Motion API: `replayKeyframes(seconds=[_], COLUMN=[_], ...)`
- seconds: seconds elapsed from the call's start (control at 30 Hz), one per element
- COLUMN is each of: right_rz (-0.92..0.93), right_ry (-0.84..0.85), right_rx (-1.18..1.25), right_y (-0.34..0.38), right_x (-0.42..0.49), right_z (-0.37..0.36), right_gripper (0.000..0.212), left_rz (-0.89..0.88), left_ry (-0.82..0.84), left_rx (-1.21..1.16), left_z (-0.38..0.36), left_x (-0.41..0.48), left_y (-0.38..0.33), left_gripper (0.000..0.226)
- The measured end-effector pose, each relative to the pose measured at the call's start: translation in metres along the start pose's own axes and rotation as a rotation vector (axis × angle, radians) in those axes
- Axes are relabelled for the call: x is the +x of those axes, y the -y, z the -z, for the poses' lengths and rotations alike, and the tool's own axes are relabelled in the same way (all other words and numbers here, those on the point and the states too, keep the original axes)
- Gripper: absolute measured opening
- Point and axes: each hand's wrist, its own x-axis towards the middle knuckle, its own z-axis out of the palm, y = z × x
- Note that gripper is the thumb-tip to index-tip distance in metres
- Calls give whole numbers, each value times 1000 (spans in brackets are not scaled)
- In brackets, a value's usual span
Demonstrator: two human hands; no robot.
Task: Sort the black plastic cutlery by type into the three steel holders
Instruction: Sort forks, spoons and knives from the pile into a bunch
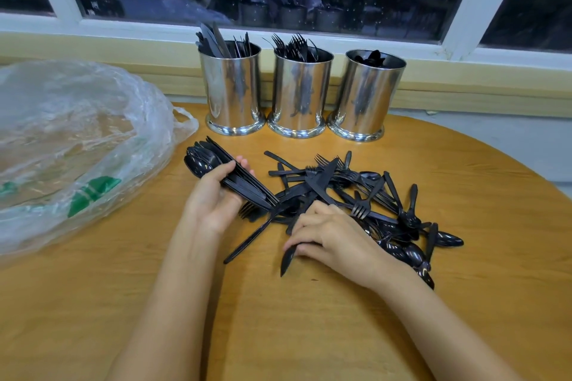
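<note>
One spoon bundle [208,164] lies gripped by left hand [213,201] fingers; right hand [329,237] fingers pinch a loose piece [286,260].

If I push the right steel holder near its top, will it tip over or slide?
The right steel holder probably slides rather than tips: its flared base is wider than its body. It looks light, since only a few spoons show inside. On the smooth table it may slip easily.
</note>
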Motion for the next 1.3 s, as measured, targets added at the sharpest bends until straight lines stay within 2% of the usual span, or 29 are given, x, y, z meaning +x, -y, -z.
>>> replayKeyframes(seconds=[0.07,0.17,0.27,0.37,0.47,0.57,0.67,0.8,0.87,1.1,1.3], right_rz=[3,-84,-238,-379,-425,-538,-639,-607,-561,-545,-396], right_ry=[-186,-472,-663,-607,-537,-637,-635,-574,-546,-625,-584], right_rx=[192,550,749,943,1101,1115,1023,1208,1245,1007,707], right_y=[0,7,8,-2,-7,-6,-11,-12,-8,6,12], right_x=[0,7,21,32,34,28,25,26,28,41,44], right_z=[-2,10,28,35,32,29,23,21,21,5,-9], right_gripper=[25,14,20,20,30,21,15,28,29,6,3], left_rz=[1,1,9,11,21,52,72,115,120,165,134], left_ry=[-3,-5,-8,-2,-4,22,52,105,126,212,163], left_rx=[2,7,23,61,93,104,120,154,164,287,205], left_z=[1,1,0,1,1,1,3,4,2,4,-4], left_x=[1,3,4,5,6,8,12,14,12,16,13], left_y=[-1,0,4,8,11,15,18,25,27,31,35], left_gripper=[16,17,18,16,14,11,10,2,7,39,20])
